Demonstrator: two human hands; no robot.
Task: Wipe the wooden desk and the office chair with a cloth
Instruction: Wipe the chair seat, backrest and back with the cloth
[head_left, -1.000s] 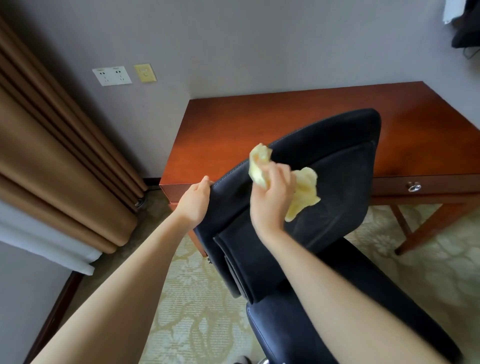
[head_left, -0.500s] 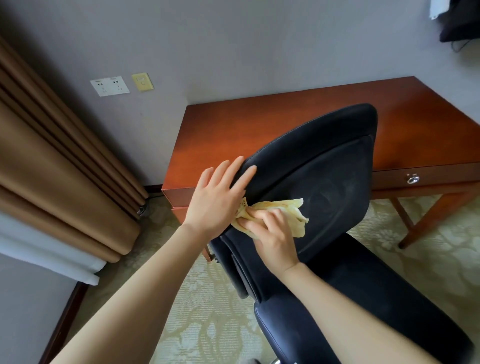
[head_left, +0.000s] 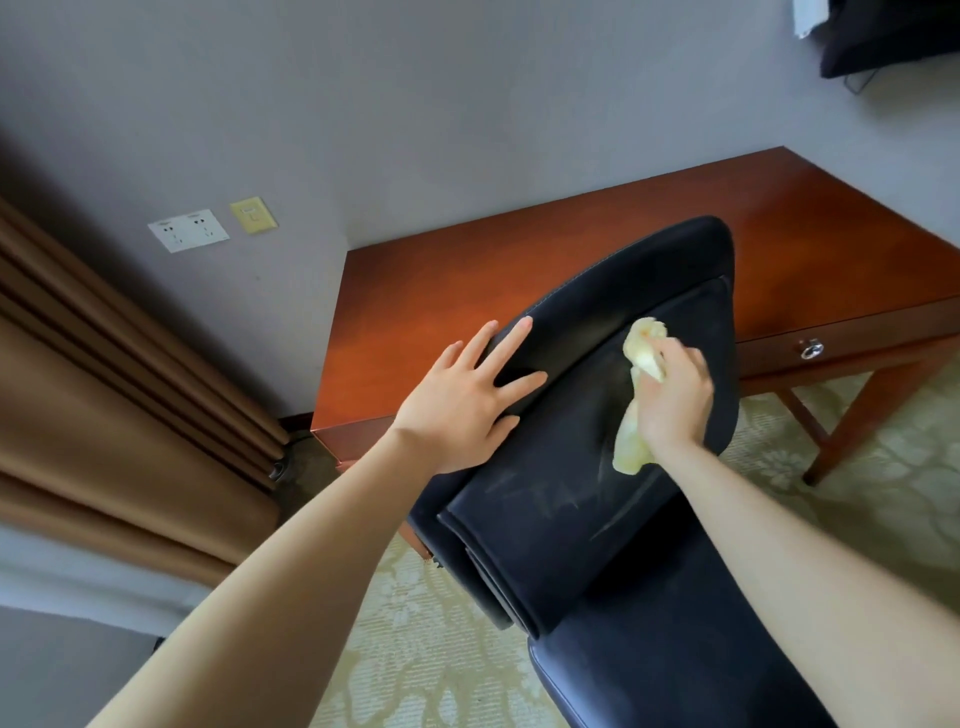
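A dark blue office chair (head_left: 561, 509) stands in front of the reddish wooden desk (head_left: 519, 280), its backrest tilted toward me. My left hand (head_left: 467, 395) lies flat with spread fingers on the left edge of the backrest. My right hand (head_left: 672, 395) grips a crumpled yellow cloth (head_left: 641, 358) and presses it against the upper right of the backrest's front. Faint wipe streaks show lower on the backrest. The chair's seat (head_left: 675, 665) fills the bottom right.
Brown curtains (head_left: 93, 405) hang at the left, beside wall sockets (head_left: 188, 230). The desk has a drawer with a metal knob (head_left: 811, 349) and a slanted leg (head_left: 872, 410) at the right. Patterned pale carpet (head_left: 431, 644) covers the floor. A dark object (head_left: 893, 36) hangs at top right.
My right hand has carried the cloth from the backrest's lower left up to its upper right. My left hand went from gripping the chair's edge to lying flat on it.
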